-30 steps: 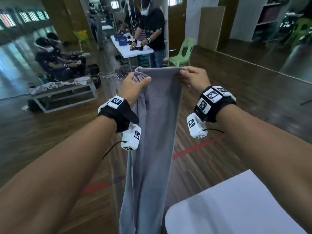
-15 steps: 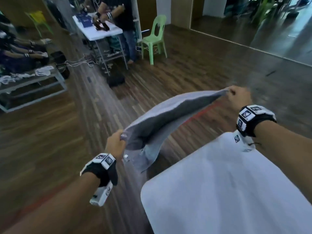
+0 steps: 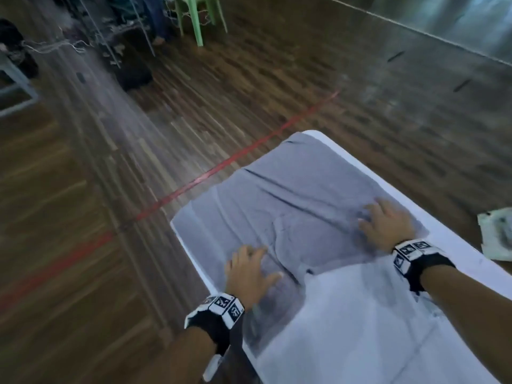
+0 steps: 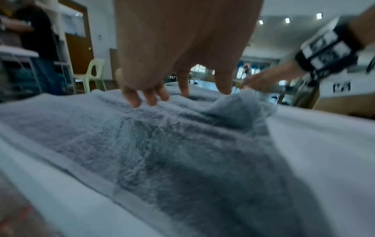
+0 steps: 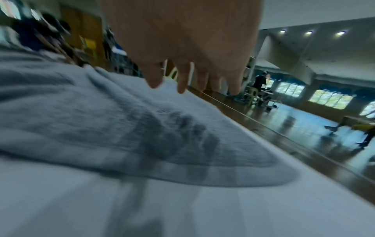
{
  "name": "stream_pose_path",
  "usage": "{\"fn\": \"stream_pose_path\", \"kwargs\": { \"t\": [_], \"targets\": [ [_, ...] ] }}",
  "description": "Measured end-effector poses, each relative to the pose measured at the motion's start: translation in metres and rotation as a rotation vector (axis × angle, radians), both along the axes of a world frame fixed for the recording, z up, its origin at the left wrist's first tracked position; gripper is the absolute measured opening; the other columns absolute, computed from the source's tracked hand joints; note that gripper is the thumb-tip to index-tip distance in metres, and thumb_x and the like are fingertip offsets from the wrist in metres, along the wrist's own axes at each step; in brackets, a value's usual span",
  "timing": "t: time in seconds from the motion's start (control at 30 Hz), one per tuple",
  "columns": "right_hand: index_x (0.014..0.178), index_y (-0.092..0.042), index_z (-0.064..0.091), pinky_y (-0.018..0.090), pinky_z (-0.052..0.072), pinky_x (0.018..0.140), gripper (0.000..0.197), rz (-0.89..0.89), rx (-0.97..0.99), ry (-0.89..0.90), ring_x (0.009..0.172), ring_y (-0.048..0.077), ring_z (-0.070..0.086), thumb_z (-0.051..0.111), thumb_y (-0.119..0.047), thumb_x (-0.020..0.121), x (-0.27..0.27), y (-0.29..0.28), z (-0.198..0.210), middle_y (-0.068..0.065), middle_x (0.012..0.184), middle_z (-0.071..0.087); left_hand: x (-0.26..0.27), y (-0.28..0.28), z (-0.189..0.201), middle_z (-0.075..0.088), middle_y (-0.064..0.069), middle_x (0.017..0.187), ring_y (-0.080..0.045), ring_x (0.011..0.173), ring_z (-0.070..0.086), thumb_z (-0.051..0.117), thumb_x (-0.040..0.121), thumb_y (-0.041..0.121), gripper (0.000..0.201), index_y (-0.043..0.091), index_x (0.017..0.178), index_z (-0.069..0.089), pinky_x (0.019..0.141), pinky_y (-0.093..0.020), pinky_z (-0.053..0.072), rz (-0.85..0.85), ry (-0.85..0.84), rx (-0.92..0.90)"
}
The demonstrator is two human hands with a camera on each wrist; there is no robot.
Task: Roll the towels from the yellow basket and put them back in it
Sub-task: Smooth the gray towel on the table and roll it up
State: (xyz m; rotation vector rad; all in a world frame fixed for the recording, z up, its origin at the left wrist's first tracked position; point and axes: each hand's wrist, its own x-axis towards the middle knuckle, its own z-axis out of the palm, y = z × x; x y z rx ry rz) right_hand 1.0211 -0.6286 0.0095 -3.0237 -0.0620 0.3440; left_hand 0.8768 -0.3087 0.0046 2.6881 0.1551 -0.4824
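Observation:
A grey towel [image 3: 291, 206] lies spread over the far end of the white table [image 3: 374, 322], with several creases across it. My left hand [image 3: 250, 266] lies on its near left part with fingers spread and straight. My right hand [image 3: 379, 221] rests flat on its right part, fingers straight. In the left wrist view the fingertips [image 4: 138, 99] touch the towel [image 4: 162, 144] next to a raised fold. In the right wrist view the spread fingers [image 5: 182, 86] hover just over the towel [image 5: 91, 112]. The yellow basket is out of view.
The table's left edge [image 3: 191, 256] and far corner drop to a wooden floor with a red line [image 3: 227, 162]. A green plastic chair [image 3: 199, 15] and table legs stand far back. A pale crumpled thing [image 3: 497, 234] lies at the right edge.
The towel, held up by its top corners a second ago, was swung down and laid on the table. Both hands let go of the corners and now lie flat on it.

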Motion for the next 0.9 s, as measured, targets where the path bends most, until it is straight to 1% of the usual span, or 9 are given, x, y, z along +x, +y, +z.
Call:
{"fn": "stream_pose_path", "kwargs": {
  "t": [0.13,0.3,0.47,0.53,0.63,0.7,0.77,0.87,0.9],
  "targets": [
    [0.151,-0.043,0.005,0.057,0.006,0.114,0.081,0.03,0.067,0.37,0.148,0.033,-0.008,0.041,-0.074,0.085,-0.022,0.057,-0.037,-0.005,0.162,-0.012,0.003,0.005,-0.032,-0.02,-0.009,0.157,-0.038,0.144,-0.012,0.048,0.07,0.082,0.102,0.047,0.147,-0.008,0.115,-0.055,0.0,-0.041,0.225,0.159],
    [0.149,-0.048,-0.006,0.056,0.002,0.117,0.081,0.053,0.05,0.326,0.148,0.029,-0.011,0.037,-0.075,0.085,-0.063,0.008,-0.057,-0.007,0.16,-0.017,-0.022,-0.043,-0.047,-0.03,-0.012,0.154,-0.043,0.141,-0.02,0.041,0.07,0.086,0.108,0.041,0.145,-0.023,0.113,-0.061,-0.001,-0.056,0.233,0.239],
    [0.148,-0.048,-0.011,0.053,0.004,0.118,0.088,0.079,0.035,0.337,0.148,0.028,-0.009,0.038,-0.079,0.082,-0.142,-0.097,-0.054,-0.004,0.161,-0.016,-0.108,-0.167,-0.04,-0.039,-0.009,0.147,-0.042,0.138,-0.028,0.039,0.07,0.087,0.111,0.035,0.145,-0.026,0.11,-0.061,-0.01,-0.06,0.232,0.144],
    [0.148,-0.047,-0.012,0.052,0.005,0.118,0.088,0.079,0.026,0.354,0.148,0.027,-0.009,0.037,-0.078,0.082,-0.184,-0.144,-0.047,-0.004,0.161,-0.017,-0.151,-0.222,-0.039,-0.043,-0.007,0.142,-0.041,0.138,-0.029,0.022,0.062,0.094,0.113,0.034,0.144,-0.027,0.11,-0.061,-0.011,-0.076,0.257,0.104],
    [0.147,-0.048,-0.014,0.053,0.006,0.118,0.086,0.059,0.036,0.391,0.148,0.025,-0.011,0.035,-0.077,0.084,-0.245,-0.209,-0.038,-0.005,0.16,-0.019,-0.209,-0.297,-0.036,-0.047,-0.009,0.142,-0.041,0.136,-0.033,-0.019,0.024,0.097,0.133,0.032,0.139,-0.035,0.104,-0.06,-0.021,-0.086,0.272,0.094],
    [0.147,-0.048,-0.015,0.055,0.006,0.117,0.086,0.033,0.043,0.404,0.148,0.025,-0.011,0.035,-0.077,0.084,-0.286,-0.248,-0.038,-0.006,0.16,-0.021,-0.244,-0.34,-0.036,-0.053,-0.01,0.138,-0.041,0.132,-0.038,-0.027,0.021,0.093,0.13,0.031,0.134,-0.042,0.096,-0.057,-0.03,-0.094,0.285,0.081],
    [0.146,-0.049,-0.016,0.056,0.002,0.117,0.087,-0.011,0.047,0.422,0.148,0.023,-0.014,0.036,-0.078,0.083,-0.325,-0.286,-0.037,-0.007,0.159,-0.023,-0.277,-0.382,-0.037,-0.05,-0.01,0.139,-0.04,0.129,-0.039,-0.015,0.03,0.097,0.124,0.031,0.132,-0.042,0.096,-0.057,-0.03,-0.11,0.345,0.047],
    [0.146,-0.05,-0.015,0.059,-0.003,0.114,0.091,-0.087,0.06,0.461,0.147,0.022,-0.017,0.042,-0.077,0.081,-0.377,-0.341,-0.033,-0.011,0.158,-0.025,-0.328,-0.442,-0.039,-0.025,-0.013,0.152,-0.041,0.137,-0.024,0.024,0.052,0.091,0.121,0.027,0.144,-0.021,0.104,-0.061,-0.019,-0.153,0.352,0.02],
    [0.146,-0.051,-0.014,0.06,-0.003,0.114,0.092,-0.115,0.065,0.471,0.147,0.021,-0.016,0.044,-0.077,0.081,-0.395,-0.359,-0.031,-0.012,0.158,-0.024,-0.346,-0.462,-0.039,-0.027,-0.011,0.151,-0.04,0.136,-0.028,0.036,0.057,0.087,0.121,0.028,0.143,-0.026,0.104,-0.062,-0.02,-0.173,0.344,0.017]
  ]
}}
